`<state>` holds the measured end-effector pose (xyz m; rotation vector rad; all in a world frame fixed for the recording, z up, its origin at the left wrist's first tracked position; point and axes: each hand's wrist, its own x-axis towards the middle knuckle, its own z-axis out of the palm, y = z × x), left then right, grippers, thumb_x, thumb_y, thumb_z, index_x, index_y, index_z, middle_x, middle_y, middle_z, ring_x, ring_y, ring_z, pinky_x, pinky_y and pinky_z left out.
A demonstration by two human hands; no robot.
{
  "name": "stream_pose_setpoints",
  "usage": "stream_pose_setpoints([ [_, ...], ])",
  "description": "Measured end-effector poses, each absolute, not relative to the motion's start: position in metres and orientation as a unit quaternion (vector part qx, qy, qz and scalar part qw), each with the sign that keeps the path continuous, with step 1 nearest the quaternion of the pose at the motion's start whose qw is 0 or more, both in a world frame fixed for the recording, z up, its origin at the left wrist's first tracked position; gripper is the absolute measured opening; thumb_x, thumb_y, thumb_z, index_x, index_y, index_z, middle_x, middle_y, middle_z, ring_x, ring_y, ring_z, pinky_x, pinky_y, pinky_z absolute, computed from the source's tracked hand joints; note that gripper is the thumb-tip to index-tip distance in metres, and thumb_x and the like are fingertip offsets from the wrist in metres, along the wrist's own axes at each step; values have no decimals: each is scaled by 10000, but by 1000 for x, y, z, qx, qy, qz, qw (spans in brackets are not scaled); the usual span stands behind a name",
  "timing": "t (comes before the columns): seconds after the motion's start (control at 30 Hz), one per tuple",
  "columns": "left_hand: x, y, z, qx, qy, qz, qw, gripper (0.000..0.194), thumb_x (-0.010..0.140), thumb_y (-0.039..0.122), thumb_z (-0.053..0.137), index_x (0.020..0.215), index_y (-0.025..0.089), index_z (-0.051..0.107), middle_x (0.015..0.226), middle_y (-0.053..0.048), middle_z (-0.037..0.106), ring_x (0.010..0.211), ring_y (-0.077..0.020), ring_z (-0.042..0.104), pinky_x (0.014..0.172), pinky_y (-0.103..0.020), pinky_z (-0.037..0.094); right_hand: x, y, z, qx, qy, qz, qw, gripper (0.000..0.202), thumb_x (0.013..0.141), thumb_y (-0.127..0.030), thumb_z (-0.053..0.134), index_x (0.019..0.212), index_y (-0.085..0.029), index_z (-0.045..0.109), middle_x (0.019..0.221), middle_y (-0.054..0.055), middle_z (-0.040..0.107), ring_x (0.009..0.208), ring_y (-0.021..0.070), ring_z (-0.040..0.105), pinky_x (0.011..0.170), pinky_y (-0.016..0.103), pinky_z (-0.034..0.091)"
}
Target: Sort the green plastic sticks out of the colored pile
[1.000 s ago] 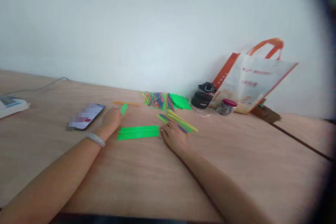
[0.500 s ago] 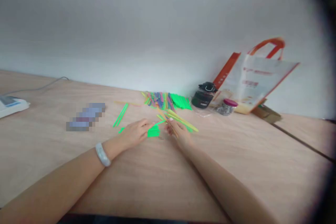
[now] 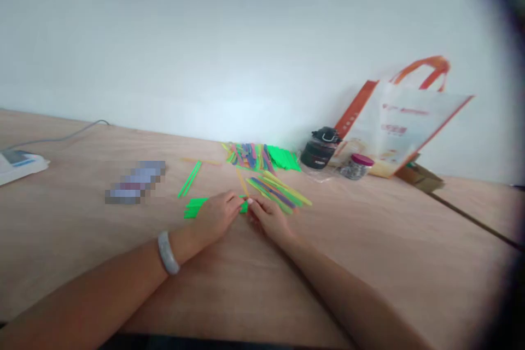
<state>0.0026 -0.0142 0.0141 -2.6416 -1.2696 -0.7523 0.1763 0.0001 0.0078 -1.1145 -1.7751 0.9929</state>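
My left hand [image 3: 219, 214], with a pale bangle on its wrist, lies over a bundle of thin green strips [image 3: 193, 208]. Its closed fingertips pinch a green strip, mostly hidden by the fingers. My right hand [image 3: 269, 220] meets it there, thumb and fingers closed on the near end of a thin orange strip [image 3: 241, 180] that points away from me. To the right of that hand lies a loose fan of yellow, green and purple strips [image 3: 283, 191]. The fingertips of both hands touch or nearly touch; I cannot tell which.
Two green strips [image 3: 190, 179] lie apart at the left, by a blurred-out flat object [image 3: 135, 182]. Farther back is a pile of mixed strips [image 3: 250, 156] with green ones [image 3: 284, 157]. A black bottle [image 3: 319, 149], a lidded jar [image 3: 356, 166] and a bag [image 3: 406, 126] stand right.
My hands have come together and lower over the green bundle. The coloured strips by my right hand now lie in plain view on the table. The left hand has moved right.
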Motion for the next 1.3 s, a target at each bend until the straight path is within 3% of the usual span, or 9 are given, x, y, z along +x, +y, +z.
stream_pose_setpoints([
  [0.23, 5, -15, 13, -866, -426, -257, 58, 134, 924, 216, 421, 926, 171, 547, 891, -40, 580, 842, -175, 559, 752, -305, 480, 174, -3, 8, -425, -721, 378, 395, 280, 839, -419, 463, 902, -217, 646, 654, -3, 556, 523, 124, 439, 503, 256, 361],
  [0.47, 8, -16, 14, -864, -441, -240, 43, 166, 926, 199, 397, 894, 163, 556, 875, -47, 579, 830, -178, 557, 735, -297, 472, 172, -5, 11, -429, -741, 339, 389, 243, 843, -359, 433, 800, -216, 624, 604, -11, 538, 590, 146, 492, 561, 261, 396],
  [0.67, 10, -15, 17, -855, -457, -246, 9, 219, 940, 229, 369, 902, 154, 571, 879, -51, 598, 811, -171, 565, 719, -285, 463, 171, -3, 13, -426, -749, 317, 397, 277, 847, -385, 427, 721, -200, 589, 644, -1, 567, 661, 152, 529, 601, 259, 421],
  [0.83, 6, -13, 18, -844, -470, -259, -10, 262, 943, 243, 356, 882, 151, 593, 863, -57, 610, 818, -179, 573, 732, -299, 467, 194, 19, 10, -521, -693, 243, 434, 397, 881, -443, 343, 835, -170, 628, 617, 7, 564, 565, 154, 516, 535, 266, 415],
  [0.93, 7, -13, 17, -858, -453, -243, -11, 260, 934, 226, 370, 895, 156, 617, 866, -59, 608, 830, -177, 573, 754, -301, 474, 210, 30, 8, -564, -724, 94, 385, 339, 887, -360, 378, 936, -175, 659, 880, 66, 644, 818, 195, 584, 716, 303, 448],
  [1.03, 10, -13, 13, -881, -420, -217, 1, 233, 902, 173, 408, 989, 171, 625, 949, -67, 606, 902, -182, 565, 816, -317, 475, 213, 30, 5, -586, -761, -4, 278, 298, 880, -264, 408, 1044, -212, 651, 1076, 81, 614, 941, 199, 574, 811, 312, 435],
  [1.2, 4, -5, -3, -881, -414, -227, 18, 386, 836, 192, 498, 1222, 181, 514, 1274, -104, 495, 1186, -245, 434, 995, -408, 393, 206, 26, -1, -566, -798, -92, 186, 282, 877, -252, 433, 1033, -211, 663, 1036, 101, 605, 981, 218, 550, 851, 326, 425],
  [1.3, -4, 2, -10, -867, -444, -226, 0, 422, 833, 240, 511, 1249, 177, 491, 1314, -115, 470, 1220, -252, 416, 1026, -419, 365, 209, 27, -4, -558, -806, -111, 162, 292, 889, -244, 407, 978, -219, 684, 1025, 101, 603, 982, 219, 542, 837, 322, 428],
])
